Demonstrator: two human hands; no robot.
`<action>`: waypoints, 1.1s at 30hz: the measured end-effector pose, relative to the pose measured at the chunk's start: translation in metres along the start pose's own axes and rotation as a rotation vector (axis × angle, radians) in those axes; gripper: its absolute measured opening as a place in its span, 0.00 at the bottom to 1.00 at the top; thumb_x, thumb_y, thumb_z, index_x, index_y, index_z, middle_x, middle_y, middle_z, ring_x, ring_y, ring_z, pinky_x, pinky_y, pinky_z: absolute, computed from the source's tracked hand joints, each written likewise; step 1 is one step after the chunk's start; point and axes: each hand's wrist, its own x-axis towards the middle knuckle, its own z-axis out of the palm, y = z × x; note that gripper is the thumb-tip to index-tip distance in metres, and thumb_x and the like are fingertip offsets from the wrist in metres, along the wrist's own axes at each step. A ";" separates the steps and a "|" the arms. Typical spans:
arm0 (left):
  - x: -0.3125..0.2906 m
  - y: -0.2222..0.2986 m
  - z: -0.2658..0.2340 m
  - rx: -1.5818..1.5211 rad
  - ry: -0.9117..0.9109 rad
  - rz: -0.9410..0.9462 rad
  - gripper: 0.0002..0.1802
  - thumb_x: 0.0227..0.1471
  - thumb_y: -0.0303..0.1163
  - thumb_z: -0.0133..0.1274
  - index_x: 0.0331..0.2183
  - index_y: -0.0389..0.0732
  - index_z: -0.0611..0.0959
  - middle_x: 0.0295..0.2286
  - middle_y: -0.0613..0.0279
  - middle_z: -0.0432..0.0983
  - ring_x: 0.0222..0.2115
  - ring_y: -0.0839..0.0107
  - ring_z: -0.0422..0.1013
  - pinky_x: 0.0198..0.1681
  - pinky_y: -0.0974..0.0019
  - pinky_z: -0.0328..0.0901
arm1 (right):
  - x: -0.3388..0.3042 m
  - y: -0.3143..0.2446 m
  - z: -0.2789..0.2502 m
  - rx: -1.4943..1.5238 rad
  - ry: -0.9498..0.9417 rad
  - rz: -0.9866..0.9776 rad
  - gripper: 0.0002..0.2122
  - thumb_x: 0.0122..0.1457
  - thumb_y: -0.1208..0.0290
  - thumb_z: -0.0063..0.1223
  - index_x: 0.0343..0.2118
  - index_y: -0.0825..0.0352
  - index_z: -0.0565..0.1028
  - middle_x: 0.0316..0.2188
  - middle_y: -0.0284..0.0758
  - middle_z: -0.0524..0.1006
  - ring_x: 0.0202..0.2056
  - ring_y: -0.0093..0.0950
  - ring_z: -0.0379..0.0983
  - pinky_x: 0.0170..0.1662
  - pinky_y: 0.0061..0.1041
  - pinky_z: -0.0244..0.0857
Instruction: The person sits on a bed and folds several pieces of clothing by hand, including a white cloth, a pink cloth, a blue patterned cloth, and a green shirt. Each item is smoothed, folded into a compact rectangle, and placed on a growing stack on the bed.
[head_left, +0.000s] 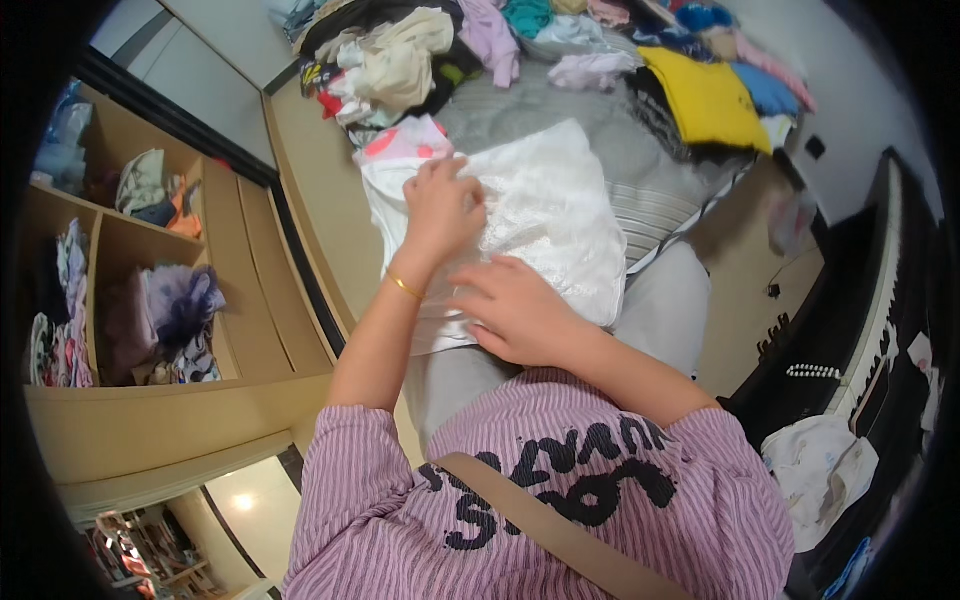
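Note:
A white garment (550,215) with a faintly shiny patch lies spread over my lap and the edge of the bed. My left hand (445,205), with a gold bangle at its wrist, rests on the garment's left part. Its fingers are bent and a little apart, without a visible grip. Nearer to me, my right hand (515,310) lies over the lower part of the garment, its fingers stretched out toward the left wrist. Beyond my left hand, a pink-spotted cloth (410,140) adjoins the garment's far left edge.
Clothes cover the grey bed (560,105), including a cream heap (400,65) and a folded yellow garment (705,100). An open wardrobe (235,270) with clothes on its shelves stands at left. On the right is a black piano keyboard (870,300) with a white cloth (820,475) near it.

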 end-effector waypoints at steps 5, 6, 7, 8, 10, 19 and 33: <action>-0.017 -0.025 -0.029 0.017 0.126 -0.121 0.07 0.44 0.33 0.62 0.30 0.45 0.86 0.52 0.53 0.76 0.54 0.52 0.67 0.57 0.44 0.56 | 0.002 0.024 -0.006 -0.017 0.387 0.280 0.18 0.56 0.75 0.58 0.51 0.67 0.77 0.54 0.44 0.75 0.58 0.45 0.70 0.61 0.45 0.62; -0.024 -0.015 -0.039 -0.012 0.140 -0.092 0.08 0.45 0.33 0.62 0.31 0.45 0.85 0.46 0.54 0.76 0.50 0.52 0.69 0.53 0.48 0.60 | 0.000 0.032 0.004 -0.039 0.356 0.330 0.18 0.56 0.75 0.57 0.52 0.68 0.76 0.54 0.44 0.74 0.59 0.45 0.69 0.61 0.45 0.61; -0.026 -0.001 -0.040 -0.071 0.111 -0.092 0.08 0.46 0.33 0.63 0.32 0.45 0.85 0.45 0.54 0.76 0.50 0.52 0.69 0.53 0.50 0.61 | -0.003 0.041 0.008 -0.081 0.316 0.372 0.19 0.56 0.76 0.57 0.53 0.68 0.76 0.54 0.45 0.74 0.59 0.45 0.69 0.61 0.45 0.61; -0.028 0.012 -0.040 -0.130 0.082 -0.092 0.07 0.47 0.32 0.63 0.32 0.44 0.85 0.44 0.55 0.76 0.50 0.52 0.69 0.53 0.52 0.63 | -0.005 0.047 0.011 -0.058 0.304 0.370 0.19 0.56 0.76 0.56 0.53 0.68 0.76 0.55 0.45 0.74 0.60 0.46 0.68 0.62 0.44 0.61; -0.035 0.035 -0.034 -0.140 0.139 -0.013 0.10 0.48 0.33 0.66 0.33 0.42 0.85 0.38 0.57 0.76 0.44 0.52 0.72 0.47 0.57 0.68 | -0.007 0.052 0.016 -0.002 0.273 0.366 0.20 0.57 0.77 0.55 0.54 0.69 0.75 0.55 0.46 0.74 0.61 0.46 0.68 0.63 0.43 0.61; -0.047 -0.020 -0.015 -0.319 0.011 -0.492 0.10 0.52 0.32 0.61 0.33 0.34 0.83 0.21 0.58 0.78 0.22 0.70 0.73 0.28 0.65 0.67 | -0.021 0.060 0.004 -0.306 0.153 0.497 0.25 0.55 0.69 0.60 0.58 0.64 0.74 0.62 0.39 0.70 0.69 0.45 0.55 0.71 0.53 0.42; -0.078 0.049 -0.035 -0.379 -0.145 -0.388 0.18 0.56 0.40 0.65 0.34 0.31 0.86 0.24 0.55 0.80 0.23 0.69 0.74 0.29 0.65 0.69 | -0.003 0.066 0.000 -0.250 0.237 0.337 0.05 0.55 0.71 0.64 0.34 0.61 0.80 0.34 0.31 0.75 0.42 0.33 0.72 0.50 0.37 0.58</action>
